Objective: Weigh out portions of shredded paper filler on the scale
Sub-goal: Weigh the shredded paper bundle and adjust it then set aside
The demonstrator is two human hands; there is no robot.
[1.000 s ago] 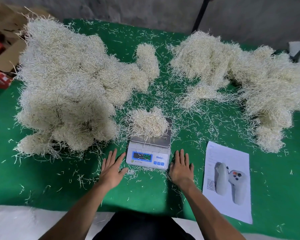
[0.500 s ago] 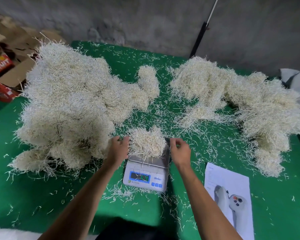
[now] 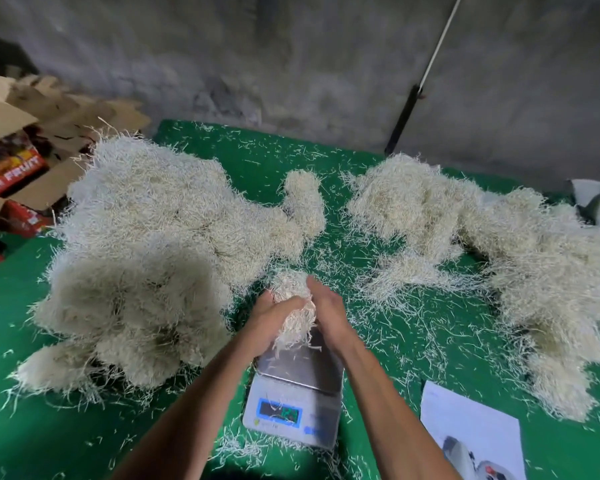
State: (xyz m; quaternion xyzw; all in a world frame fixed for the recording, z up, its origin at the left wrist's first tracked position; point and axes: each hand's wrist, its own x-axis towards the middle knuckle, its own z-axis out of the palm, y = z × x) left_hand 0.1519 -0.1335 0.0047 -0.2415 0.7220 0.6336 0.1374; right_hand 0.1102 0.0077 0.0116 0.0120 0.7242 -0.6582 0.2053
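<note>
A small white digital scale [image 3: 293, 415] with a steel pan [image 3: 302, 362] stands on the green table in front of me. Both hands hold a clump of pale shredded paper filler [image 3: 293, 306] lifted just above the pan's far end. My left hand [image 3: 269, 317] cups it from the left, fingers curled round it. My right hand [image 3: 328, 311] presses it from the right with fingers wrapped over it. A few loose strands lie on the pan and display.
A big heap of filler [image 3: 146, 258] fills the table's left, a second heap [image 3: 499, 258] the right. A printed sheet [image 3: 471, 431] lies at the front right. Cardboard boxes [image 3: 18, 174] are stacked off the left edge. A pole [image 3: 416, 95] leans on the grey wall.
My hands left the table beside the scale, closed on the portion on the pan, and have lifted it off. The pan is now nearly bare. The view tilted up.
</note>
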